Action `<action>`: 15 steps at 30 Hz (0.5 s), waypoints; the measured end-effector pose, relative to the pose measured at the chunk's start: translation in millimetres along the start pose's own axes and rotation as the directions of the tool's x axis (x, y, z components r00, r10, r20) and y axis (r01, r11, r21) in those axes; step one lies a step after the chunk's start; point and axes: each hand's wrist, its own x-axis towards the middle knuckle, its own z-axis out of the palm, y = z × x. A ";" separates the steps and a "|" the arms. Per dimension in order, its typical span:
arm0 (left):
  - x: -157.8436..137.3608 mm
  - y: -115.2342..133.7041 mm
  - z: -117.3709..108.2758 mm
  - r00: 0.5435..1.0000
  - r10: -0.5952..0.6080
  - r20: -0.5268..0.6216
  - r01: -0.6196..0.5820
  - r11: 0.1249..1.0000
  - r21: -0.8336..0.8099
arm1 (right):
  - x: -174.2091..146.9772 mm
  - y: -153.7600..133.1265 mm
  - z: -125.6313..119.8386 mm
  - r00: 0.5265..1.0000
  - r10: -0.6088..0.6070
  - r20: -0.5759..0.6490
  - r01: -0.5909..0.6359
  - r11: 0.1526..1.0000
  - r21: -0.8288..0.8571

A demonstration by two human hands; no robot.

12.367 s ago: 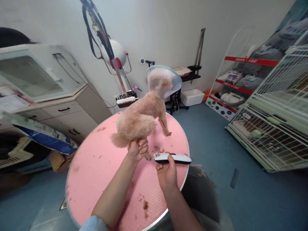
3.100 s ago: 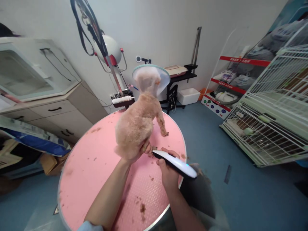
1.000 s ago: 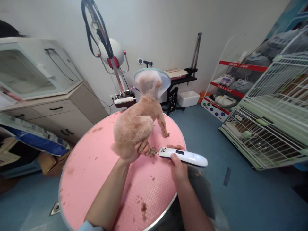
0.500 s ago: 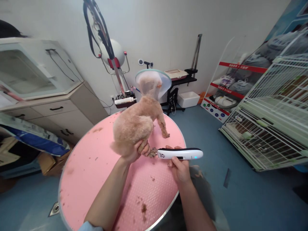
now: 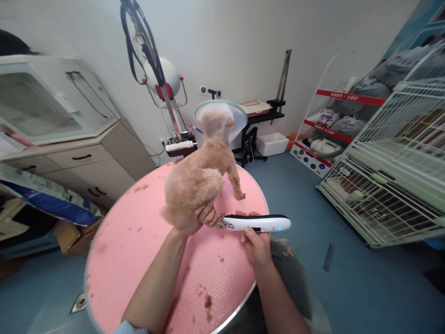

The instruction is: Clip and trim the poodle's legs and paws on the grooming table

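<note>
The pink table [image 5: 128,250] bears a dog [image 5: 194,181] — head inside a cone [image 5: 239,123].

Dog's head [image 5: 216,117] indistinct within cone [image 5: 240,121]

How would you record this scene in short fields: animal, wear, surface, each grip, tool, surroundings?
Animal: dog, head turned away from camera
Wear: cone around its head
Surface: round pink table, with tufts of hair
Left grip: closed around the dog's hind leg, near the paw
Right grip: holding the clipper
Tool: white clipper, blue light on; head at the paw, exact contact unclear
Surroundings: cabinet at picture left; shelf and cages at picture right
</note>
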 end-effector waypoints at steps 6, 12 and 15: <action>-2.9 3.3 0.0 0.999 0.044 0.007 -0.044 0.999 -0.012 | 6.7 -3.8 3.7 1.000 -0.003 0.001 0.003 0.998 -0.063; -5.3 0.9 -3.5 0.998 0.059 -0.012 -0.060 0.996 -0.060 | 26.5 -15.9 9.5 0.993 0.057 0.104 -0.037 0.982 -0.187; -5.5 3.7 -2.4 0.997 0.078 0.011 -0.077 0.996 -0.040 | 41.5 -25.8 15.0 0.965 0.154 0.211 -0.089 0.953 -0.289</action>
